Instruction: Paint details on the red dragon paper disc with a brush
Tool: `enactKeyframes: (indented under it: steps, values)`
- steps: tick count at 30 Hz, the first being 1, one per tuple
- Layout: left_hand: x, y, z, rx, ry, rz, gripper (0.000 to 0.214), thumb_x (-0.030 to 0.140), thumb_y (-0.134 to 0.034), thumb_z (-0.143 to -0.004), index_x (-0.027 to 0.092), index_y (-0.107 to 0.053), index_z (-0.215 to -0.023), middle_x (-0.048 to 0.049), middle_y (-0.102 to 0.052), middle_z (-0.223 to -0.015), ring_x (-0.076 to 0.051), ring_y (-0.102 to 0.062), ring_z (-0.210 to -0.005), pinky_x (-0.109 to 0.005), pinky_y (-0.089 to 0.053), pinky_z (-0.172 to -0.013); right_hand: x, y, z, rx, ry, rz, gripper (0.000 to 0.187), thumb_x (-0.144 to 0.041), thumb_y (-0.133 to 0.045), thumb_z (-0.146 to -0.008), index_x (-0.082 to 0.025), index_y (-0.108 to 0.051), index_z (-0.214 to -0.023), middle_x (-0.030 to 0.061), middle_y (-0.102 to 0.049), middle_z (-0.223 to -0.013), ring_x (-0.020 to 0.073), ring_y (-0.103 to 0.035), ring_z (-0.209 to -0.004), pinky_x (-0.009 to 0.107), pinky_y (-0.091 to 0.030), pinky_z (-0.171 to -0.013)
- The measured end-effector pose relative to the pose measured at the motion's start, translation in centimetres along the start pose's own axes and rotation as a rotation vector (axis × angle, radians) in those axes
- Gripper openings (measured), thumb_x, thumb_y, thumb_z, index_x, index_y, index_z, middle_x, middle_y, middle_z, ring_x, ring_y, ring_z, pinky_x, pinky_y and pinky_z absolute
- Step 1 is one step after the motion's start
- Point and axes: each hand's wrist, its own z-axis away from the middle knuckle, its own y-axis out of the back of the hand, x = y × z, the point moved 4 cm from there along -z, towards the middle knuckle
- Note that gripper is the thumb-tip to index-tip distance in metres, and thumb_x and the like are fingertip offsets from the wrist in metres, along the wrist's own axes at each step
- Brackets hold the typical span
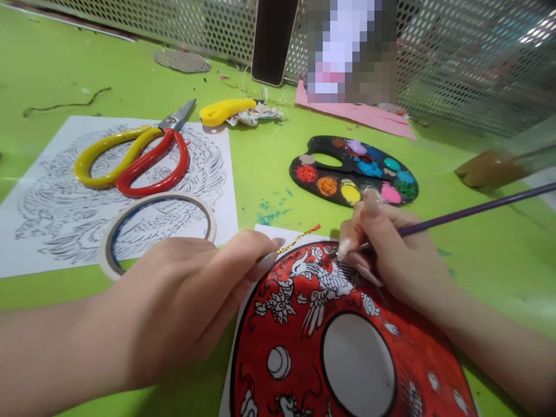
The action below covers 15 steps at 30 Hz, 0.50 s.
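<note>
A round paper disc, painted red with white bird and cloud figures and a white circle in its middle, lies at the near edge of the green table. My right hand is closed in a pinch on a purple paintbrush, its tip touching the disc's upper part by the white bird. My left hand rests on the disc's left edge, fingers curled and pressing the paper down. A gold cord with a red end sticks out between the hands.
A black palette with several paint colours sits behind the right hand. To the left lie a line-drawing sheet, a tape roll, and red and yellow scissors. A yellow cutter, a dark phone and perforated metal mesh stand farther back.
</note>
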Motion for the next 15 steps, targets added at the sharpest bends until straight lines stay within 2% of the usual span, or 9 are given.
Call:
enactKeyframes:
  steps: [3,6,10,13,15]
  values:
    - [0.04,0.03,-0.06,-0.014,-0.006,-0.02,0.015,0.025,-0.03,-0.101,0.025,-0.045,-0.101,0.0066,-0.055,-0.055,-0.016,-0.053,-0.041,-0.03,-0.036,-0.041,-0.12,-0.02,-0.11,0.003,-0.003,0.037,0.05,-0.059,-0.06,-0.088,-0.02,-0.06,-0.057,-0.0047,-0.042,-0.037,0.0051,-0.034,-0.03,0.02,-0.022,-0.03]
    - [-0.1,-0.08,-0.23,-0.039,0.002,-0.013,0.015,0.024,-0.031,-0.101,0.025,-0.046,-0.1,0.006,-0.055,-0.055,-0.016,-0.052,-0.04,-0.029,-0.035,-0.041,-0.31,-0.02,-0.1,-0.004,-0.002,0.102,0.042,-0.047,-0.069,-0.086,-0.02,-0.06,-0.056,-0.0056,-0.043,-0.036,0.0045,-0.036,-0.029,0.019,-0.024,-0.03]
    - [-0.18,-0.22,-0.39,-0.072,0.009,-0.011,0.015,0.025,-0.032,-0.101,0.025,-0.046,-0.098,0.0062,-0.057,-0.055,-0.016,-0.052,-0.04,-0.029,-0.035,-0.041,-0.67,-0.17,0.02,-0.032,-0.004,0.111,0.032,-0.033,-0.076,-0.081,-0.019,-0.063,-0.055,-0.0052,-0.051,-0.039,0.0045,-0.044,-0.031,0.016,-0.034,-0.033]
    - [-0.22,-0.16,-0.29,-0.06,0.031,0.002,0.015,0.027,-0.032,-0.101,0.027,-0.046,-0.099,0.0074,-0.056,-0.054,-0.016,-0.052,-0.039,-0.029,-0.034,-0.041,-0.96,-0.3,0.0,-0.022,-0.001,0.11,0.03,-0.032,-0.081,-0.075,-0.019,-0.063,-0.056,-0.0042,-0.056,-0.042,0.0066,-0.049,-0.033,0.017,-0.04,-0.036]
    - [-0.19,-0.12,-0.2,-0.047,0.033,0.013,0.014,0.028,-0.032,-0.101,0.027,-0.046,-0.1,0.0075,-0.056,-0.054,-0.016,-0.052,-0.039,-0.029,-0.034,-0.041,-0.97,-0.29,-0.04,-0.012,0.009,0.11,0.03,-0.033,-0.082,-0.074,-0.019,-0.062,-0.057,-0.0039,-0.056,-0.042,0.0073,-0.05,-0.033,0.017,-0.041,-0.035]
